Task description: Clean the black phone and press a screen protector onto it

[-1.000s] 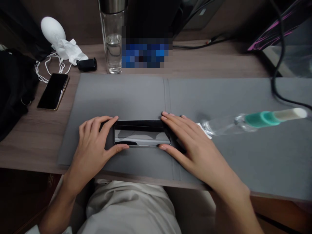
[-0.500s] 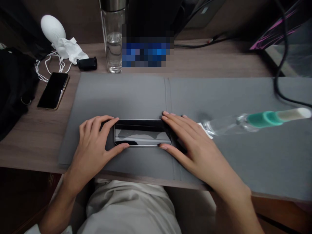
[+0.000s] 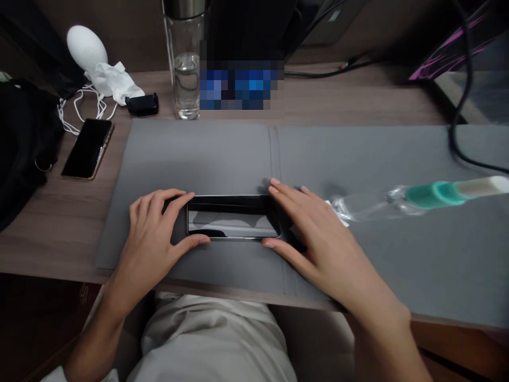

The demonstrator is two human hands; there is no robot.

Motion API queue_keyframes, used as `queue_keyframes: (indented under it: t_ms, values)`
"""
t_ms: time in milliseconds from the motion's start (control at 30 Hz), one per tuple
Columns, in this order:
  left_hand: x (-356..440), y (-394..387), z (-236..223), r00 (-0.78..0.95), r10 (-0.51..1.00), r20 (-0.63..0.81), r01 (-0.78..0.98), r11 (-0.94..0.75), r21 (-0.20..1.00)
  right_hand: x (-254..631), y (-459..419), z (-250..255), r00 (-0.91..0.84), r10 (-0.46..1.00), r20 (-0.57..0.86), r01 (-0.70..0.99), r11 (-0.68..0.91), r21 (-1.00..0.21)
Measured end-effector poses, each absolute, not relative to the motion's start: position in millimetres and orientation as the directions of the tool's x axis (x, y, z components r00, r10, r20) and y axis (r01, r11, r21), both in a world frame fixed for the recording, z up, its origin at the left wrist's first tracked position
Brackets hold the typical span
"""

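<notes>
A black smartphone (image 3: 234, 223) lies flat and lengthwise on the grey desk mat (image 3: 191, 154), its dark screen reflecting light. My left hand (image 3: 155, 228) holds its left end, with the index finger at the far edge and the thumb at the near edge. At the other end, my right hand (image 3: 314, 233) is spread around the corner. Its thumb is by the near edge, and its fingers are stretched out just beyond the far edge. A clear bottle (image 3: 366, 204) with a teal collar and pale tip lies to the right of that hand, partly hidden by it.
A second phone (image 3: 88, 148) lies on the wooden desk at left, near a black bag (image 3: 27, 143). Behind are a white rounded device (image 3: 85, 45), crumpled tissue (image 3: 115, 82), a small black clip-like object (image 3: 142, 104) and a water bottle (image 3: 186, 79). A black cable (image 3: 457, 132) hangs at right.
My right hand's fingers have shifted slightly away and to the right, off the smartphone's far edge. The smartphone and my left hand stay nearly still.
</notes>
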State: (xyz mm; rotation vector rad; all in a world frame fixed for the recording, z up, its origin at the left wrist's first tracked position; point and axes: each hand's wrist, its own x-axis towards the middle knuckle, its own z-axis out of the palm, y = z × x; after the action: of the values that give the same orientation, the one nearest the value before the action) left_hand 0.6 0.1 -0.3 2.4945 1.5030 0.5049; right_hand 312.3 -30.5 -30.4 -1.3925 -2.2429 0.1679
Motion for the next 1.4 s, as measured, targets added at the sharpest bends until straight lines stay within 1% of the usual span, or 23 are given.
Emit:
queue_keyframes:
  t_ms: [100, 200, 233, 300, 367, 400, 467, 533, 600, 700, 767, 867, 900, 967, 1067, 1133, 1167, 1200, 1233, 1300, 1333, 1400]
  values:
    - [1, 0, 0, 0.433, 0.880, 0.198, 0.821, -0.475, 0.318, 314, -35, -20, -0.321, 0.849, 0.420, 0.840, 0.460, -0.289]
    - [0, -1, -1, 0.439, 0.875, 0.204, 0.820, -0.483, 0.308, 317, -51, -4, -0.236, 0.828, 0.509, 0.904, 0.380, -0.199]
    - [0, -1, -1, 0.441, 0.874, 0.204, 0.819, -0.485, 0.306, 318, -58, 0, -0.186, 0.850, 0.493, 0.925, 0.320, -0.203]
    - [0, -1, -1, 0.442, 0.873, 0.207, 0.819, -0.487, 0.304, 319, -71, 5, -0.032, 0.909, 0.415, 0.971, 0.127, -0.204]
    - [1, -1, -1, 0.438, 0.875, 0.205, 0.821, -0.482, 0.305, 319, -79, 6, 0.019, 0.933, 0.358, 0.986, 0.042, -0.160]
    - [1, -1, -1, 0.434, 0.878, 0.201, 0.824, -0.477, 0.306, 319, -81, 6, 0.013, 0.945, 0.328, 0.990, 0.035, -0.140]
    - [1, -1, -1, 0.430, 0.882, 0.193, 0.828, -0.470, 0.307, 320, -81, 5, -0.044, 0.960, 0.277, 0.991, 0.078, -0.113]
    - [0, 0, -1, 0.433, 0.881, 0.193, 0.826, -0.473, 0.305, 321, -78, 4, -0.082, 0.963, 0.258, 0.988, 0.112, -0.103]
    - [0, 0, -1, 0.433, 0.880, 0.195, 0.825, -0.475, 0.306, 321, -74, 4, -0.092, 0.954, 0.284, 0.987, 0.125, -0.100]
    - [-1, 0, -2, 0.429, 0.881, 0.199, 0.825, -0.472, 0.312, 319, -69, 3, -0.057, 0.934, 0.353, 0.990, 0.100, -0.103]
    - [-1, 0, -3, 0.429, 0.880, 0.203, 0.822, -0.474, 0.316, 313, -68, 2, -0.038, 0.901, 0.432, 0.983, 0.111, -0.146]
    - [-1, 0, -3, 0.430, 0.878, 0.210, 0.820, -0.477, 0.317, 302, -70, 3, -0.063, 0.839, 0.541, 0.931, 0.244, -0.271]
    - [-2, 0, -3, 0.431, 0.877, 0.210, 0.820, -0.478, 0.314, 299, -71, 3, -0.075, 0.830, 0.553, 0.906, 0.289, -0.310]
    - [-2, 0, -3, 0.435, 0.877, 0.204, 0.822, -0.479, 0.308, 293, -75, 5, -0.049, 0.826, 0.562, 0.862, 0.319, -0.393]
    - [-2, -1, -2, 0.437, 0.878, 0.197, 0.824, -0.479, 0.302, 289, -79, 5, 0.066, 0.819, 0.570, 0.784, 0.311, -0.537]
    - [-2, -1, -3, 0.439, 0.878, 0.190, 0.825, -0.478, 0.301, 289, -77, 3, 0.119, 0.801, 0.587, 0.732, 0.329, -0.597]
    - [-2, -1, -3, 0.439, 0.878, 0.190, 0.825, -0.478, 0.302, 289, -74, 1, 0.089, 0.790, 0.606, 0.727, 0.365, -0.582]
    - [-3, 0, -4, 0.438, 0.879, 0.188, 0.825, -0.476, 0.304, 289, -70, -1, 0.025, 0.804, 0.594, 0.745, 0.381, -0.547]
    - [-3, 0, -4, 0.435, 0.880, 0.189, 0.826, -0.474, 0.307, 289, -67, -2, -0.113, 0.793, 0.599, 0.773, 0.449, -0.448]
    - [-3, 0, -5, 0.429, 0.880, 0.202, 0.824, -0.473, 0.313, 290, -61, -1, -0.304, 0.761, 0.574, 0.806, 0.527, -0.271]
    - [-3, 0, -6, 0.426, 0.880, 0.210, 0.823, -0.474, 0.314, 290, -60, 0, -0.355, 0.749, 0.560, 0.807, 0.548, -0.221]
    - [-3, 1, -7, 0.425, 0.877, 0.223, 0.821, -0.477, 0.314, 286, -63, 2, -0.392, 0.756, 0.525, 0.810, 0.554, -0.193]
